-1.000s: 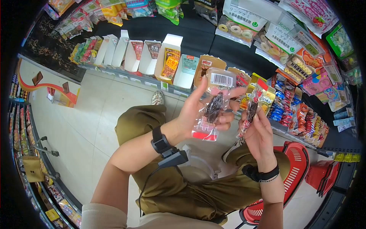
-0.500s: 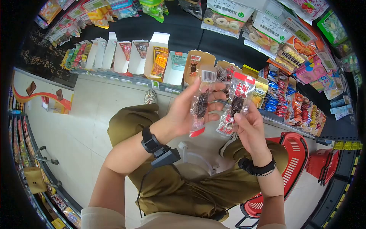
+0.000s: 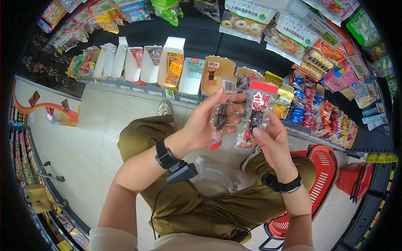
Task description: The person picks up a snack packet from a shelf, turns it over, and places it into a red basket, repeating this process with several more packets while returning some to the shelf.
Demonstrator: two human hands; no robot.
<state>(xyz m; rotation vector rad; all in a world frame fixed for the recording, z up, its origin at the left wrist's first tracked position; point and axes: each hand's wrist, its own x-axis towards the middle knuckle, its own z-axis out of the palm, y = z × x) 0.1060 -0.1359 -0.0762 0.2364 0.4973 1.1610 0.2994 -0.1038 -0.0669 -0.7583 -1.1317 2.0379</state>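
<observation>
left hand: left hand (image 3: 197,127) raised at chest height in front of the shelf, palm toward the camera, strapped device (image 3: 176,164) on the wrist with a cable hanging from it.
left fingers: fingers (image 3: 235,109) clamped on the clear packet (image 3: 220,116). The thumb runs up its left edge and the other fingers wrap from behind, tips showing past its right edge.
clear packet: upright and a bit tilted, white barcode label at the top, dark snack piece in the middle, red strip at the bottom hanging below the palm.
right hand: right hand (image 3: 273,146) just beside the left and slightly lower, dark band on the wrist.
right fingers: closed on the red-topped packet (image 3: 256,109). The thumb presses the lower front and the rest are behind it, mostly hidden.
red-topped packet: upright, red band with white characters on top, dark snack showing through. Its left edge is close to the clear packet; can't tell if they touch.
shelf: shelf edge (image 3: 138,89) runs behind both hands. Open white display boxes (image 3: 169,62) stand along it to the left, coloured snack packs (image 3: 307,106) to the right.
above shelf: hanging gummy bags (image 3: 247,19) along the top.
floor: pale tile floor (image 3: 83,134). The person crouches on it in olive trousers.
basket: red basket (image 3: 328,180) on the floor at the person's right, just beside the knee.
</observation>
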